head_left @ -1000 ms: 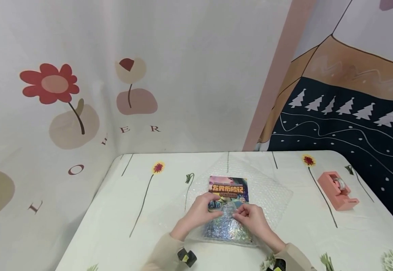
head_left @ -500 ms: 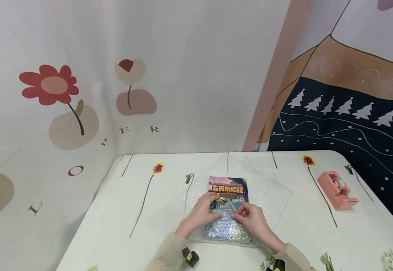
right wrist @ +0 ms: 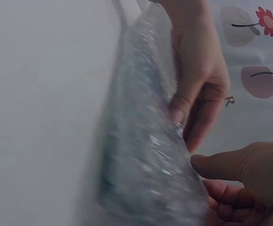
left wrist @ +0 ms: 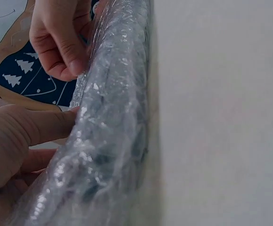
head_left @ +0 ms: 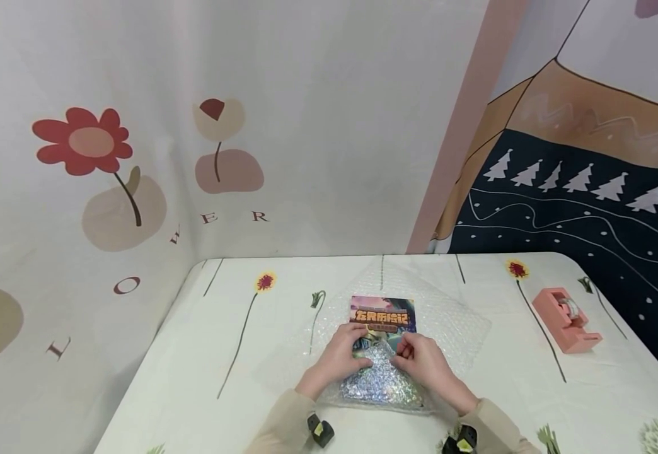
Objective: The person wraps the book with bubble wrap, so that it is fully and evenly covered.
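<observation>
Sleeves: beige cuffs (head_left: 280,419) come in at the near table edge, each wrist carrying a small black and yellow camera.
Left hand: the left hand (head_left: 337,356) lies on the left half of the folded wrap, fingers curled, the fingertips pinching the flap's free edge; in the left wrist view the thumb presses flat against the plastic.
Right hand: the right hand (head_left: 422,362) sits just beside the left one, thumb and forefinger closed in a narrow pinch on the same flap edge.
Bubble wrap: a clear bubble wrap sheet (head_left: 454,321) is spread on the table, its near part folded up over the lower half of the book and glinting silver under the hands.
Book: a colourful book (head_left: 382,313) lies flat on the sheet at the table's middle, touching both hands; only its upper cover with orange title lettering shows beyond the fingers.
Table: a white cloth (head_left: 204,353) printed with thin-stemmed flowers covers it.
Tape dispenser: a pink tape dispenser (head_left: 567,318) stands well apart to the right, near the table edge.
Backdrop: hanging fabric with a red flower (head_left: 82,140) on the left and white trees on dark blue on the right.
</observation>
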Demonstrator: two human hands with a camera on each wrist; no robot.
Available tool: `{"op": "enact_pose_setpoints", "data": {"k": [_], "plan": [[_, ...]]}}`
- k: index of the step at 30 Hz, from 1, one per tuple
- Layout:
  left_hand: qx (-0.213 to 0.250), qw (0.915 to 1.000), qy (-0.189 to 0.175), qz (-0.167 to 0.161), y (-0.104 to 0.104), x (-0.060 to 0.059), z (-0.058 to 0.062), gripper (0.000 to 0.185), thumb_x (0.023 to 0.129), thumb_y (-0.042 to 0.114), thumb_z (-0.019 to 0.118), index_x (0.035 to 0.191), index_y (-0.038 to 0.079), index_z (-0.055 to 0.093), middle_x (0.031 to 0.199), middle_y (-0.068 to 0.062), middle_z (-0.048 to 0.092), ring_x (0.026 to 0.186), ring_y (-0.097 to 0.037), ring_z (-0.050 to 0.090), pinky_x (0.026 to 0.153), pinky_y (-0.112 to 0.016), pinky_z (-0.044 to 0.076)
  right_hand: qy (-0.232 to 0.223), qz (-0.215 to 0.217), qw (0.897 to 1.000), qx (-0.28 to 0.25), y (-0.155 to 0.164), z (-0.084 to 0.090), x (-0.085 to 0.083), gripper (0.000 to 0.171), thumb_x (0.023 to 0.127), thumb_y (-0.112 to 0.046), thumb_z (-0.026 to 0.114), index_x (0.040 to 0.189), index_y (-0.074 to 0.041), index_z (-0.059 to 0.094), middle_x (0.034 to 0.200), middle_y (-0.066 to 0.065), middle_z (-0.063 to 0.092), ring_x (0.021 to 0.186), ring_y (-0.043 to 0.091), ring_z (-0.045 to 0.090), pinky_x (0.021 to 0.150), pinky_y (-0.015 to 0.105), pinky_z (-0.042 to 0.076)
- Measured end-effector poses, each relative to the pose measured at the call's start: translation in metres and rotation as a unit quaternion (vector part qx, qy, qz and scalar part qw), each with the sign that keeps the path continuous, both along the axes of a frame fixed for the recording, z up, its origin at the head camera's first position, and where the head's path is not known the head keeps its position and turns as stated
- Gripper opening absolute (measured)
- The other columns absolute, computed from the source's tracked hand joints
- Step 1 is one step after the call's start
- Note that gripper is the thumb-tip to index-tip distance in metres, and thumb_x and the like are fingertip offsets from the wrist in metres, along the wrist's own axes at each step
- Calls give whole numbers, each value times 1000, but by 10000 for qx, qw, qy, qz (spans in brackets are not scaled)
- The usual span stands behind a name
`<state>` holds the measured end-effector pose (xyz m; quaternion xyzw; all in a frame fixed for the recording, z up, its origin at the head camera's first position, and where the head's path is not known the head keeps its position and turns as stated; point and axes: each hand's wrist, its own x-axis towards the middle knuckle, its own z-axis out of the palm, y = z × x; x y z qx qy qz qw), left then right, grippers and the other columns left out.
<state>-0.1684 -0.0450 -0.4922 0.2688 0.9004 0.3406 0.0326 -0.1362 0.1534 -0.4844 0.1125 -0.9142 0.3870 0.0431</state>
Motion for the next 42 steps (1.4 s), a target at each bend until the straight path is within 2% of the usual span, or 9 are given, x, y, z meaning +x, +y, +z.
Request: {"op": "enact_pose_setpoints", "data": {"k": [6, 12, 18, 24, 30, 35, 42], "plan": [[-39, 10000, -25, 8, -1, 0, 1, 57, 74, 17, 79, 120, -9, 57, 128, -16, 52, 120, -32, 45, 101, -41, 38, -89, 30, 9998, -161, 9, 12, -29, 16, 77, -3, 74, 77, -5, 59, 68, -2, 56, 57, 8, 50, 51, 22, 44], [-38, 10000, -10, 5, 0, -1, 2, 57, 73, 17, 79, 119, -9, 57, 127, -15, 52, 120, -32, 45, 102, -39, 37, -147, -12, 9995, -292, 17, 12, -67, 11, 81, -7, 71, 83, 0, 62, 73, 3, 61, 62, 13, 55, 54, 25, 47], [-43, 10000, -11, 10, -1, -1, 1, 58, 73, 18, 80, 119, -9, 57, 127, -14, 52, 119, -31, 45, 102, -39, 37, -108, -295, 9992, -265, 20, 10, -103, 24, 85, -9, 67, 102, 8, 62, 88, 16, 64, 80, 27, 61, 69, 38, 52], [-79, 9999, -99, 65, -1, -1, 0, 58, 74, 19, 80, 120, -8, 57, 128, -13, 51, 120, -30, 45, 102, -38, 38, -526, -692, 9959, -263, 21, 14, -132, 37, 88, -12, 63, 118, 10, 55, 113, 27, 57, 103, 37, 55, 86, 48, 47], [-111, 9999, -76, 63, 0, 0, 3, 58, 74, 18, 80, 119, -9, 57, 127, -13, 52, 120, -31, 45, 101, -37, 38, -769, -945, 9921, -296, 21, 13, -148, 41, 90, -14, 61, 123, 9, 52, 122, 28, 53, 111, 39, 51, 91, 49, 45], [-75, 9999, -42, 58, 0, 0, 4, 57, 73, 17, 81, 118, -9, 58, 126, -14, 53, 119, -31, 46, 101, -38, 38, -830, -868, 9920, -403, 21, 9, -156, 44, 91, -13, 60, 126, 10, 49, 126, 29, 50, 114, 41, 49, 92, 50, 44], [-109, 9999, 37, 30, 0, -1, 4, 58, 72, 18, 81, 118, -9, 58, 125, -14, 54, 118, -31, 47, 101, -37, 38, -960, -883, 9914, -133, 19, 1, -166, 46, 91, -16, 60, 128, 7, 49, 129, 27, 49, 115, 39, 49, 93, 49, 44]]}}
